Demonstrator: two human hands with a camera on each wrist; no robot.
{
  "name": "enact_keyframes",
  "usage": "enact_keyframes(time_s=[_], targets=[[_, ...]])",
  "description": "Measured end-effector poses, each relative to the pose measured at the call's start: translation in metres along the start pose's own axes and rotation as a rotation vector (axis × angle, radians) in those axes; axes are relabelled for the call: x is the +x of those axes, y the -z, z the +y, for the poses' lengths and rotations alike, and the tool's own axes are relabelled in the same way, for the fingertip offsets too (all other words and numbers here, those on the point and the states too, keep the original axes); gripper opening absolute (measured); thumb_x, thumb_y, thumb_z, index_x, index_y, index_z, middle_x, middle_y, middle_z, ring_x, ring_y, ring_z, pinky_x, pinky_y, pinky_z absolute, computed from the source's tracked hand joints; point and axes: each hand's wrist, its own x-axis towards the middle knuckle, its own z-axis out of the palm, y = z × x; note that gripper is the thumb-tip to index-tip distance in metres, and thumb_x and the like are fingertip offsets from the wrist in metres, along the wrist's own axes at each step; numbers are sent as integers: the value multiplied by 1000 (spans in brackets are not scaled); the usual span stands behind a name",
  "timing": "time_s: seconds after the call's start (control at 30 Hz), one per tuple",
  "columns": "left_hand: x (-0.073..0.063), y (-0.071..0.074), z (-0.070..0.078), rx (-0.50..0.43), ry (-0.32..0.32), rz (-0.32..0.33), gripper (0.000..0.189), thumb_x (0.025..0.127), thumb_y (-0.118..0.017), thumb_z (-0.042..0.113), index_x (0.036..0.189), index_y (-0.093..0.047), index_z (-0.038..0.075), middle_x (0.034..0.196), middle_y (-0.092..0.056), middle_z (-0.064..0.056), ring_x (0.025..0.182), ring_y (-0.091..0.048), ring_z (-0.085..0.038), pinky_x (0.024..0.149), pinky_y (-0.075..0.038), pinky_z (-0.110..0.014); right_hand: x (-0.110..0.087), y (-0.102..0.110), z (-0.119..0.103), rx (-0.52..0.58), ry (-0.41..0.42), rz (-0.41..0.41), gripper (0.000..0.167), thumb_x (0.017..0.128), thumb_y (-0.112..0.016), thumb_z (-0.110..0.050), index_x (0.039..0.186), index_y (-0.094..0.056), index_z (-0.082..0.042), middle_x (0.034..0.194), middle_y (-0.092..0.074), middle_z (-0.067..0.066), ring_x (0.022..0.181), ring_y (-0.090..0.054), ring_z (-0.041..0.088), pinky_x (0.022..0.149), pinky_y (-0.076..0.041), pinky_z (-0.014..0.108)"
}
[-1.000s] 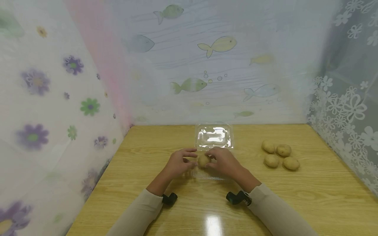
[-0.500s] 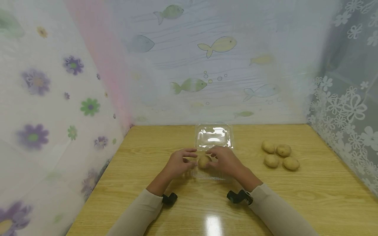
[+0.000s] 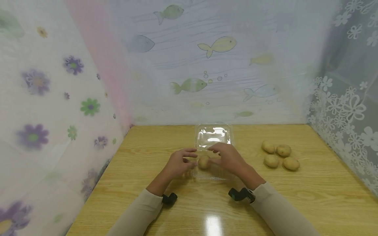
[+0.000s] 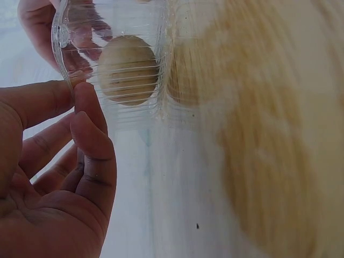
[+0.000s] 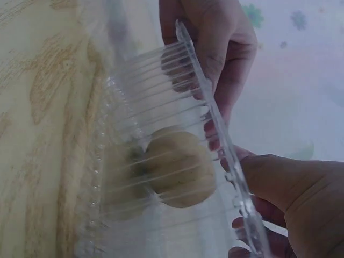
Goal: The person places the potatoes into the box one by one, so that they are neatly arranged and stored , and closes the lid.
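One potato (image 3: 203, 162) lies in the left part of a clear plastic clamshell box (image 3: 209, 178), whose lid (image 3: 213, 126) is folded back away from me. My left hand (image 3: 178, 163) pinches the box's rim between thumb and finger, as the left wrist view shows (image 4: 64, 177). My right hand (image 3: 229, 159) is over the right side of the box, fingers loosely bent and apart from the potato. In the right wrist view the right thumb (image 5: 279, 174) sits by the rim, and some fingers show past it. Ribbed side walls cover part of the potato there.
Several more potatoes (image 3: 283, 150) lie grouped on the wooden table (image 3: 156, 209) at the right. A fish-print sheet (image 3: 189, 65) hangs behind the table, and flower-print sheets stand on both sides. Black wrist cameras (image 3: 169, 199) jut from both wrists.
My right hand has let go of the potato and drawn a little right and back from it. The potato stays in the box; the left hand keeps its place.
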Motion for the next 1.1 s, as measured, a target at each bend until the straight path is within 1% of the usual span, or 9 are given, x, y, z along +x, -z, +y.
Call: enact_keyframes(time_s=[0.17, 0.37, 0.47, 0.63, 0.87, 1.0, 1.1], targets=[[-1, 0, 0, 18, -5, 1, 33, 93, -78, 13, 125, -74, 3, 151, -57, 3, 99, -74, -25, 77, -64, -28, 1, 5, 2, 5, -9, 30, 44, 86, -86, -33, 123, -74, -12, 119, -76, 5, 101, -74, 25, 82, -63, 38], [-1, 1, -1, 14, -3, -4, 33, 93, -79, 13, 125, -74, 3, 151, -57, 4, 99, -74, -25, 77, -64, -29, 1, 9, 7, -4, 17, 97, 46, 83, -88, -32, 122, -75, -11, 111, -77, 5, 96, -73, 23, 79, -63, 37], [-1, 1, -1, 18, -3, -1, 33, 93, -79, 14, 124, -74, 4, 151, -57, 4, 99, -73, -25, 78, -64, -29, 1, 11, 9, 9, 23, 121, 47, 82, -89, -30, 122, -76, -9, 109, -78, 7, 95, -73, 25, 79, -62, 38], [-1, 1, 0, 34, -6, 5, 33, 93, -79, 15, 124, -75, 5, 151, -57, 5, 100, -72, -26, 80, -64, -30, 2, 14, 13, 28, 13, 135, 46, 82, -90, -29, 120, -77, -7, 111, -77, 9, 97, -74, 28, 82, -62, 42], [-2, 1, 1, 31, -21, 5, 35, 93, -79, 14, 125, -74, 2, 151, -57, 0, 97, -74, -25, 76, -64, -28, 2, 19, 17, 11, -37, 125, 45, 84, -88, -33, 119, -77, -8, 114, -77, 6, 100, -73, 25, 86, -61, 43], [-2, 1, 2, 21, -14, 8, 35, 92, -80, 13, 125, -74, 2, 151, -58, 3, 95, -74, -23, 75, -64, -27, 1, 22, 19, 13, -61, 128, 46, 84, -88, -35, 120, -76, -8, 115, -77, 6, 101, -73, 26, 87, -61, 45], [-2, 1, 2, 20, -9, 9, 35, 92, -80, 12, 125, -74, 2, 150, -58, 4, 96, -74, -23, 75, -64, -27, 1, 24, 21, 7, -62, 145, 46, 84, -88, -34, 119, -76, -7, 115, -77, 8, 100, -73, 26, 87, -61, 46]])
